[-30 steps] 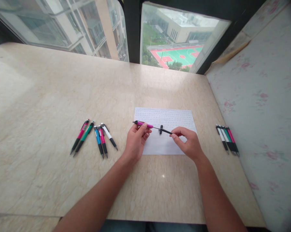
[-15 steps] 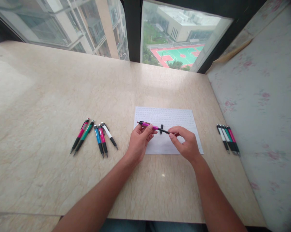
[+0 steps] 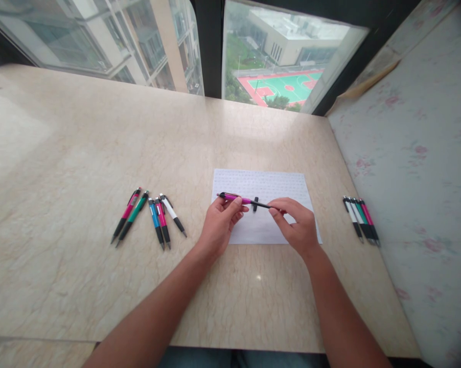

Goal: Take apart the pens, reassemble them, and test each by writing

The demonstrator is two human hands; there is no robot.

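Observation:
A magenta-and-black pen point(image 3: 238, 199) is held nearly level above a sheet of paper point(image 3: 253, 232) covered with rows of writing. My left hand point(image 3: 222, 220) is closed round its magenta barrel, with the clip end pointing left. At the other end, my right hand point(image 3: 297, 225) pinches the thin black tip part between thumb and fingers; the very tip is hidden by them. A short black piece point(image 3: 255, 204) lies on the paper just behind the pen, partly covered by it. I cannot make out what that piece is.
Left of the paper lie a pink pen point(image 3: 127, 214), a green pen point(image 3: 134, 217), a blue pen point(image 3: 156, 222), another pink pen point(image 3: 162, 222) and a white pen point(image 3: 173, 214). Several more pens point(image 3: 363, 220) lie by the papered wall point(image 3: 418, 204). Windows point(image 3: 284, 56) border the back.
My right hand has shifted slightly to the right along the pen's black end, and more of a thin dark length shows there. My left hand stays almost still.

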